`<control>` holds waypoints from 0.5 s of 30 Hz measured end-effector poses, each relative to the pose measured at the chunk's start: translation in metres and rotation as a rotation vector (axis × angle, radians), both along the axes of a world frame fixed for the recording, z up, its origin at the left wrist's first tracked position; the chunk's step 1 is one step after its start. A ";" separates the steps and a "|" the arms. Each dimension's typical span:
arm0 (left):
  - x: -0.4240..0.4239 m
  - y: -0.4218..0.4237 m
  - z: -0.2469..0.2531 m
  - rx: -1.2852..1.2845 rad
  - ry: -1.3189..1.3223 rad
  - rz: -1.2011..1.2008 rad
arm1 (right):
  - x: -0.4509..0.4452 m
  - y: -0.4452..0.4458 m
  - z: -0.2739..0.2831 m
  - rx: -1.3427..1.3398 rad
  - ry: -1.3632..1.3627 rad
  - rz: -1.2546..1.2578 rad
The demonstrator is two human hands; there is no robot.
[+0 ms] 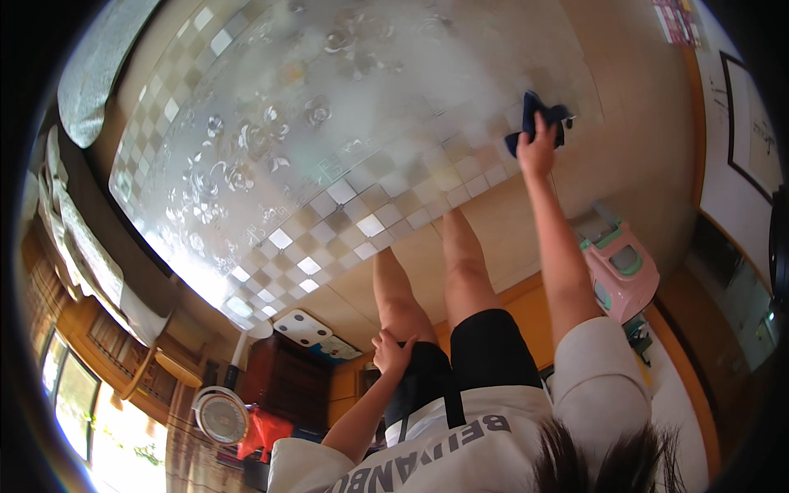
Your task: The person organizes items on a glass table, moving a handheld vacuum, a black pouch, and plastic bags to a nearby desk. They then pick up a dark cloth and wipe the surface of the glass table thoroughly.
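Note:
My right hand (537,153) reaches out over the right end of the table and grips a dark blue cloth (531,114). The cloth is bunched under my fingers, with a small dark tab sticking out on its right side. Beneath it lies a glossy translucent table cover (382,166), patterned with flowers and a checkered border. My left hand (393,354) holds nothing and rests on my left thigh, at the hem of my black shorts (493,348). Both of my lower legs pass under the table's near edge.
A pink and green plastic child's seat (625,271) stands right of my forearm. To the left are a covered sofa (92,265), a wooden chair (179,363), a round fan (222,416) and a red plastic bag (265,431). A framed picture (755,126) hangs at the far right.

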State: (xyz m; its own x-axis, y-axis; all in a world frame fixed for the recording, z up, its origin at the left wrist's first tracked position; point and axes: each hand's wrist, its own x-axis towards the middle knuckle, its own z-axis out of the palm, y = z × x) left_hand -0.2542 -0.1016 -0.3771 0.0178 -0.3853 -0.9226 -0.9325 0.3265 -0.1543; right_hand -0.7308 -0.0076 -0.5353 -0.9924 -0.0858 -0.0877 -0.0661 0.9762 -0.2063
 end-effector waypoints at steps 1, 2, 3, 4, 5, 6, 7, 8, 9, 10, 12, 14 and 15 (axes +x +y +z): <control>0.004 0.002 0.000 -0.001 -0.008 0.015 | 0.024 -0.025 -0.003 0.042 0.003 0.021; 0.007 0.003 0.000 0.001 -0.010 0.025 | 0.053 -0.043 -0.013 0.027 0.061 0.079; 0.010 0.004 -0.002 -0.002 -0.014 0.040 | 0.093 -0.070 -0.014 0.034 0.048 0.143; 0.013 0.007 -0.003 -0.012 -0.021 0.060 | 0.138 -0.103 -0.004 -0.064 -0.021 0.222; 0.017 0.009 -0.003 -0.017 -0.023 0.076 | 0.179 -0.131 0.012 -0.176 -0.162 0.305; 0.021 0.010 -0.004 -0.020 -0.019 0.082 | 0.219 -0.153 0.017 -0.214 -0.246 0.422; 0.026 0.010 -0.007 -0.011 -0.008 0.084 | 0.259 -0.168 0.022 -0.284 -0.284 0.567; 0.031 0.012 -0.008 -0.002 0.000 0.088 | 0.299 -0.182 0.027 -0.359 -0.334 0.705; 0.033 0.011 -0.009 0.004 0.007 0.083 | 0.336 -0.190 0.015 -0.366 -0.323 0.883; 0.033 0.010 -0.009 0.018 -0.022 0.120 | 0.360 -0.198 0.019 -0.376 -0.310 1.083; 0.021 -0.004 -0.002 0.058 -0.071 0.172 | 0.384 -0.199 0.009 -0.391 -0.355 1.243; 0.015 -0.014 -0.003 0.043 -0.079 0.230 | 0.366 -0.198 -0.002 -0.447 -0.360 1.335; 0.016 -0.016 -0.005 0.037 -0.082 0.263 | 0.351 -0.196 0.000 -0.409 -0.429 1.346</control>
